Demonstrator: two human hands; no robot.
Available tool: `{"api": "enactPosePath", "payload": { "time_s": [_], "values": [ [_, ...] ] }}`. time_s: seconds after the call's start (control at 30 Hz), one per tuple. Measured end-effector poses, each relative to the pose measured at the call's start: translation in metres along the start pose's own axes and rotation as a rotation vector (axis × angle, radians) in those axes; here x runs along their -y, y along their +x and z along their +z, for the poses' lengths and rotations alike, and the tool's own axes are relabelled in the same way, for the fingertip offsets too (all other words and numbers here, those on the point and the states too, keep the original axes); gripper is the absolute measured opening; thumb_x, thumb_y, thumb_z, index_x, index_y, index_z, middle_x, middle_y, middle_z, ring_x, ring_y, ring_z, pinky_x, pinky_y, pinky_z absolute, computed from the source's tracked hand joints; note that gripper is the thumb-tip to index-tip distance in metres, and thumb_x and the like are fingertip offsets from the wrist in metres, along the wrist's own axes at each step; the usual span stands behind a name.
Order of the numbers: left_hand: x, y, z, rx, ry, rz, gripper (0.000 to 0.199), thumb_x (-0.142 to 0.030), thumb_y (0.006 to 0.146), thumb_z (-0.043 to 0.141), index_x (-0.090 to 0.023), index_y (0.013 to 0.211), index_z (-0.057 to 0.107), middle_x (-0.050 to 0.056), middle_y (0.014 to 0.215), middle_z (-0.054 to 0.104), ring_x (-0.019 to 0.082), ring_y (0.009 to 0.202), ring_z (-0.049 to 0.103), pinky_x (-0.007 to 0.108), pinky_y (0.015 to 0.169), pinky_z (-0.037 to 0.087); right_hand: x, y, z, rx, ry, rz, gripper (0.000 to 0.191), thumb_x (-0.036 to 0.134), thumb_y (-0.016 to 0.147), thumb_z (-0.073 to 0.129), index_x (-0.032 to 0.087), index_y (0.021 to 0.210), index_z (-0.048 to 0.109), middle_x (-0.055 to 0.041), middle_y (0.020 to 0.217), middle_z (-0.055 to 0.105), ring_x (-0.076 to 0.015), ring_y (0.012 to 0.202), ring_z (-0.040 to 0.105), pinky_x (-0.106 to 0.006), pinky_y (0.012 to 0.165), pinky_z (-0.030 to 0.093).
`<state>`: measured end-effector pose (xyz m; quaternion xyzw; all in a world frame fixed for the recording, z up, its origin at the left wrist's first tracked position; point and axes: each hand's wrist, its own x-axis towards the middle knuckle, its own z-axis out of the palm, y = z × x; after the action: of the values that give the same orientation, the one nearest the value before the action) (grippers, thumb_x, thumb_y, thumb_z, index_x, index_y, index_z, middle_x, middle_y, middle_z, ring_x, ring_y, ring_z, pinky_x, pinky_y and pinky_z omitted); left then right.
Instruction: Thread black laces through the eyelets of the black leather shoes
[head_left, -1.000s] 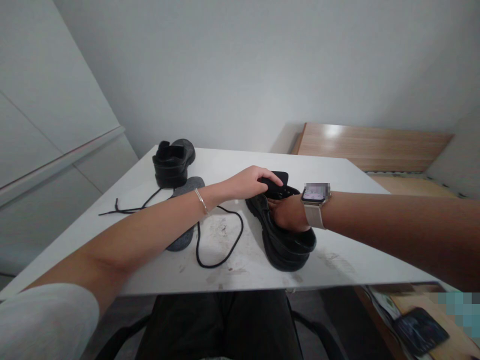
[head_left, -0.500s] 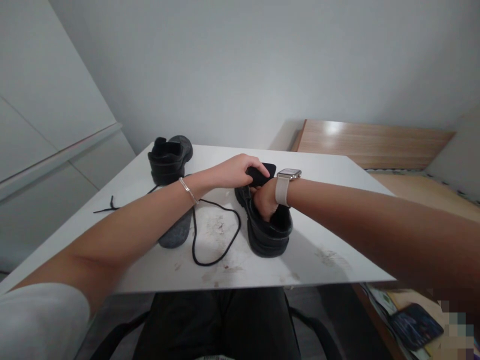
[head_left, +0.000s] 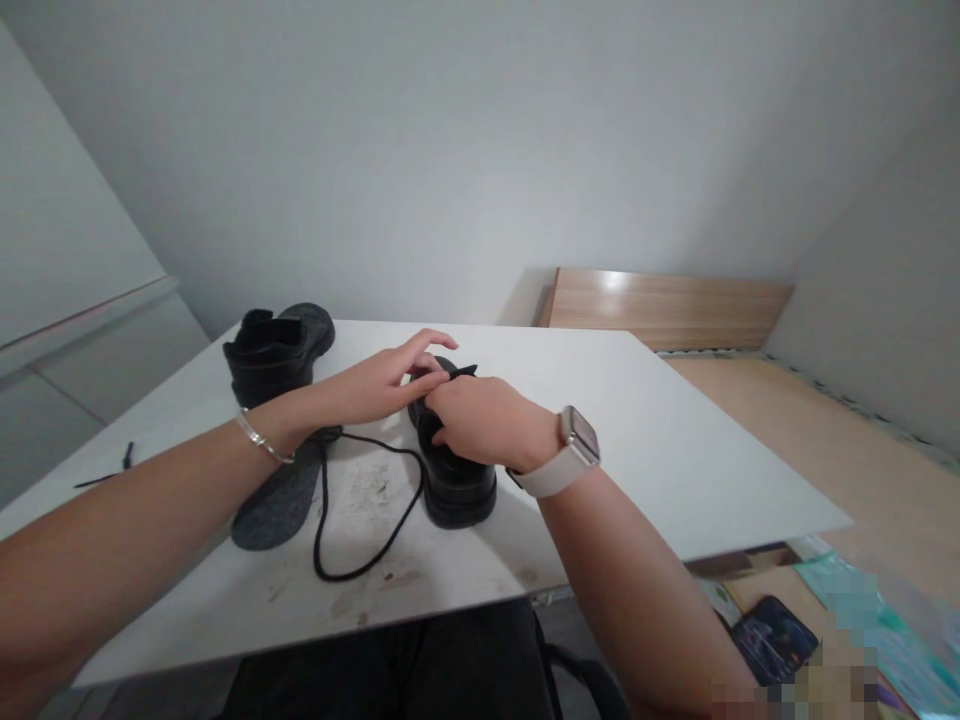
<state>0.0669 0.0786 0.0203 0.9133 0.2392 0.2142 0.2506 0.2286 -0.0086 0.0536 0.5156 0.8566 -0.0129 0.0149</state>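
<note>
A black shoe (head_left: 459, 500) stands on the white table with its heel toward me. My right hand (head_left: 487, 420), a watch on its wrist, is closed over the shoe's opening, fingers curled round the tongue (head_left: 463, 370), whose dark edge shows beyond them. Reaching in from the left, my left hand (head_left: 405, 378) has its fingers apart, the tips by the tongue and the right fingers. The hands hide most of the shoe's front. A black shoelace (head_left: 367, 572) lies looped left of it. A grey insole (head_left: 279, 505) lies partly under my left forearm.
A second black shoe (head_left: 262, 365) stands at the table's back left. A lace end (head_left: 112, 475) lies at the left. Dirt smudges mark the white table (head_left: 615, 430). Beyond its right side are a wooden headboard (head_left: 660, 308) and a dark phone-like object (head_left: 776, 638).
My right hand has come up from inside the shoe to its tongue. My left hand has loosened from the tongue, its fingers spreading. The camera view has turned right.
</note>
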Motion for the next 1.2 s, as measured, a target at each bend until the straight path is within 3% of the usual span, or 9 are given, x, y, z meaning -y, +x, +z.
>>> {"api": "enactPosePath", "payload": {
  "time_s": [0.1, 0.23, 0.33, 0.43, 0.53, 0.63, 0.8, 1.03, 1.2],
  "values": [
    [-0.003, -0.013, 0.007, 0.027, 0.038, 0.011, 0.036, -0.043, 0.101, 0.04, -0.019, 0.12, 0.059, 0.007, 0.112, 0.07, 0.022, 0.103, 0.064, 0.034, 0.093, 0.047, -0.019, -0.016, -0.001, -0.273, 0.277, -0.033, 0.022, 0.016, 0.094, 0.052, 0.016, 0.1, 0.073, -0.0093, 0.095, 0.074, -0.0194, 0.086, 0.068, -0.03, 0.076, 0.049],
    [-0.005, -0.024, 0.018, 0.007, 0.143, 0.055, 0.031, -0.04, 0.1, 0.045, -0.019, 0.116, 0.062, 0.009, 0.125, 0.065, 0.024, 0.118, 0.058, 0.038, 0.106, 0.042, -0.052, 0.003, 0.034, -0.633, 0.77, -0.113, 0.017, 0.019, 0.094, 0.053, 0.015, 0.093, 0.07, -0.0043, 0.092, 0.073, -0.0135, 0.085, 0.064, -0.025, 0.075, 0.047],
    [-0.006, -0.036, 0.016, -0.08, 0.173, 0.03, 0.038, -0.04, 0.1, 0.047, -0.021, 0.133, 0.051, 0.01, 0.137, 0.056, 0.024, 0.127, 0.051, 0.041, 0.111, 0.038, -0.064, 0.021, 0.066, -0.672, 0.948, -0.136, 0.018, 0.028, 0.092, 0.058, 0.016, 0.097, 0.07, -0.0054, 0.098, 0.072, -0.0142, 0.088, 0.063, -0.027, 0.077, 0.047],
    [-0.004, -0.055, 0.004, -0.16, 0.235, -0.022, 0.051, -0.046, 0.094, 0.06, -0.021, 0.135, 0.046, 0.012, 0.134, 0.054, 0.027, 0.121, 0.053, 0.042, 0.105, 0.044, -0.063, 0.028, 0.082, -0.717, 0.963, -0.176, 0.019, 0.03, 0.093, 0.057, 0.017, 0.098, 0.07, -0.0056, 0.099, 0.07, -0.0154, 0.093, 0.061, -0.03, 0.082, 0.046],
    [0.005, -0.074, -0.008, -0.004, 0.242, -0.041, 0.042, -0.047, 0.09, 0.065, -0.022, 0.122, 0.057, 0.009, 0.121, 0.06, 0.025, 0.108, 0.059, 0.038, 0.094, 0.049, -0.059, 0.027, 0.086, -0.757, 0.978, -0.194, 0.021, 0.031, 0.095, 0.055, 0.017, 0.093, 0.071, -0.0061, 0.096, 0.07, -0.0166, 0.093, 0.06, -0.032, 0.084, 0.044],
    [0.017, -0.084, -0.008, 0.206, 0.211, -0.039, 0.033, -0.042, 0.095, 0.06, -0.026, 0.124, 0.062, 0.007, 0.122, 0.062, 0.024, 0.113, 0.059, 0.037, 0.099, 0.048, -0.058, 0.028, 0.087, -0.772, 1.006, -0.187, 0.022, 0.032, 0.095, 0.055, 0.017, 0.092, 0.071, -0.0055, 0.095, 0.069, -0.0164, 0.091, 0.06, -0.032, 0.084, 0.045],
    [0.03, -0.085, 0.012, 0.289, 0.25, -0.051, 0.029, -0.035, 0.097, 0.055, -0.028, 0.123, 0.066, 0.007, 0.12, 0.064, 0.023, 0.11, 0.061, 0.035, 0.098, 0.048, -0.057, 0.028, 0.089, -0.788, 1.011, -0.175, 0.021, 0.031, 0.095, 0.055, 0.018, 0.091, 0.071, -0.0045, 0.094, 0.07, -0.0161, 0.092, 0.061, -0.031, 0.084, 0.045],
    [0.028, -0.083, 0.017, 0.1, 0.297, -0.033, 0.025, -0.032, 0.099, 0.047, -0.02, 0.103, 0.069, 0.006, 0.095, 0.068, 0.02, 0.089, 0.065, 0.03, 0.08, 0.05, -0.057, 0.029, 0.09, -0.794, 0.985, -0.151, 0.019, 0.026, 0.094, 0.055, 0.017, 0.091, 0.071, -0.0049, 0.094, 0.07, -0.0163, 0.092, 0.061, -0.032, 0.086, 0.045],
    [0.004, -0.081, 0.005, -0.214, 0.305, -0.043, 0.023, -0.036, 0.098, 0.053, -0.019, 0.1, 0.069, 0.004, 0.092, 0.071, 0.017, 0.08, 0.065, 0.025, 0.069, 0.049, -0.047, 0.02, 0.07, -0.838, 0.828, -0.172, 0.016, 0.023, 0.095, 0.055, 0.017, 0.093, 0.069, -0.0054, 0.095, 0.07, -0.0179, 0.095, 0.061, -0.035, 0.091, 0.045]
  ]
}}
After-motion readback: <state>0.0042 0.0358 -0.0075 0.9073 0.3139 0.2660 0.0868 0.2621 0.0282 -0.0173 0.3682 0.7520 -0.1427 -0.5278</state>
